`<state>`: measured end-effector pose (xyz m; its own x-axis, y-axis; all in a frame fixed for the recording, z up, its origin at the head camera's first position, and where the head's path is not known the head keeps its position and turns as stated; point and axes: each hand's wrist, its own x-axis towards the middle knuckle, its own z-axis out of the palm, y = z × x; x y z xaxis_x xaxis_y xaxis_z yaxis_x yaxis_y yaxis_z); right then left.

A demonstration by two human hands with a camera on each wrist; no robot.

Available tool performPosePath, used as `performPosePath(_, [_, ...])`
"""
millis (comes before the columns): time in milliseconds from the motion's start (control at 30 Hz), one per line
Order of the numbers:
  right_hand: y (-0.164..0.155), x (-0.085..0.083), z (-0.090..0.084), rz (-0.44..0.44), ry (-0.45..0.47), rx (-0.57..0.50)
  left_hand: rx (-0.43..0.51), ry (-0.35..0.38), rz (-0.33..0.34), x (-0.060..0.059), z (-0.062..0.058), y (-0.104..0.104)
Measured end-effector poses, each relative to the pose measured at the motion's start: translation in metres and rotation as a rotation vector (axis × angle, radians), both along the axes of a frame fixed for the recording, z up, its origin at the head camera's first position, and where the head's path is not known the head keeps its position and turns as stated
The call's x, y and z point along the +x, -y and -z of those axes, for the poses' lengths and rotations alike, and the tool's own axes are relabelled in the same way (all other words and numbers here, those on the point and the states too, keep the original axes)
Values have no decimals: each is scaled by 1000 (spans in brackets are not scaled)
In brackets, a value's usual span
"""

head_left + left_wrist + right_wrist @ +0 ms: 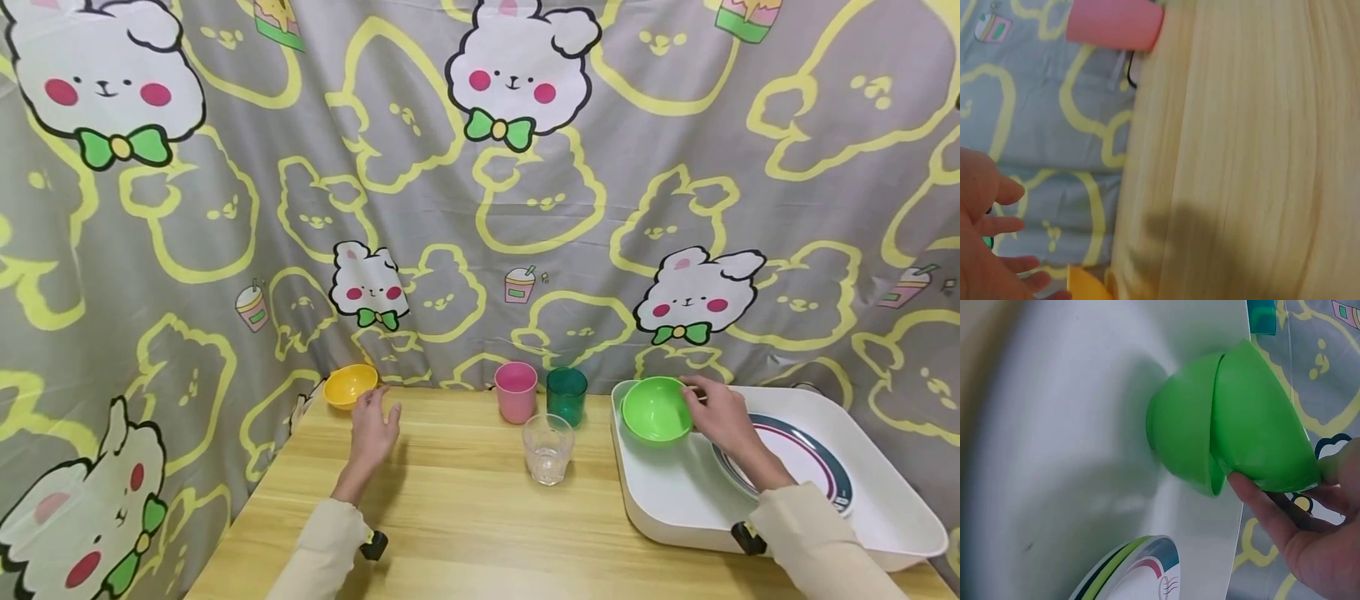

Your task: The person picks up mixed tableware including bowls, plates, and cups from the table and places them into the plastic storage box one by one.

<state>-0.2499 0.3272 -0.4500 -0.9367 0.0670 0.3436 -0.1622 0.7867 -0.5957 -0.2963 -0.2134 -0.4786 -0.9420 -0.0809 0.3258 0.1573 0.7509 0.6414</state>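
Observation:
My right hand (pixel 720 414) pinches the rim of a green bowl (pixel 657 408) over the left back corner of the white tray. In the right wrist view this upper bowl (pixel 1260 425) sits tilted, partly inside a second green bowl (pixel 1182 422) standing in the tray. A yellow-orange bowl (pixel 350 385) rests at the table's back left corner. Just in front of it my left hand (pixel 373 432) hovers with fingers spread and nothing held. Only a bit of the yellow-orange bowl (pixel 1087 286) shows beside the fingers in the left wrist view.
Between the hands stand a pink cup (pixel 516 393), a dark green cup (pixel 566 396) and a clear cup (pixel 548 450). Stacked plates (pixel 1147 569) lie in the white tray (pixel 892 492), right of the bowls. A patterned curtain (pixel 420 208) hangs along the table's back edge.

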Motion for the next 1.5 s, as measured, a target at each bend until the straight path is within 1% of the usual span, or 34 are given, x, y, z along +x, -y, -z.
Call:
performPosePath(67, [-2, -1, 0, 5, -3, 11, 3, 2, -46, -3, -1, 6])
performPosePath(333, [-2, -5, -2, -13, 22, 39, 56, 75, -200, -20, -8, 37])
performPosePath(400, [-3, -6, -2, -17, 38, 42, 79, 94, -209, -25, -10, 44])
performPosePath(567, [-6, -6, 0, -24, 68, 67, 185, 152, -193, -36, -12, 54])
performPosePath(800, [-9, -9, 0, -56, 88, 94, 281, 245, -225, -45, -7, 65])
performPosePath(867, [-9, -10, -1, -66, 99, 97, 354, 273, -220, -46, -6, 66])
performPosePath(900, [-9, -10, -2, -69, 103, 95, 408, 287, -209, -46, -6, 67])
performPosePath(967, [-9, -10, -3, -74, 110, 90, 530, 324, -197, -47, -6, 67])
performPosePath(1033, [-8, -11, -3, -77, 115, 85, 672, 364, -185, -47, -5, 68])
performPosePath(1100, [-7, -12, -4, -77, 120, 76, 795, 390, -184, -47, -4, 69])
performPosePath(1200, [-5, -14, -4, -80, 138, 68, 905, 387, -215, -48, -3, 71])
performPosePath(1300, [-3, -14, -4, -86, 168, 49, 962, 356, -265, -51, -1, 72])
performPosePath(1400, [-2, -14, -4, -104, 181, 44, 1040, 337, -299, -54, 1, 72])
performPosePath(1500, [-1, -14, -3, -113, 159, 63, 1142, 329, -303, -56, 4, 71])
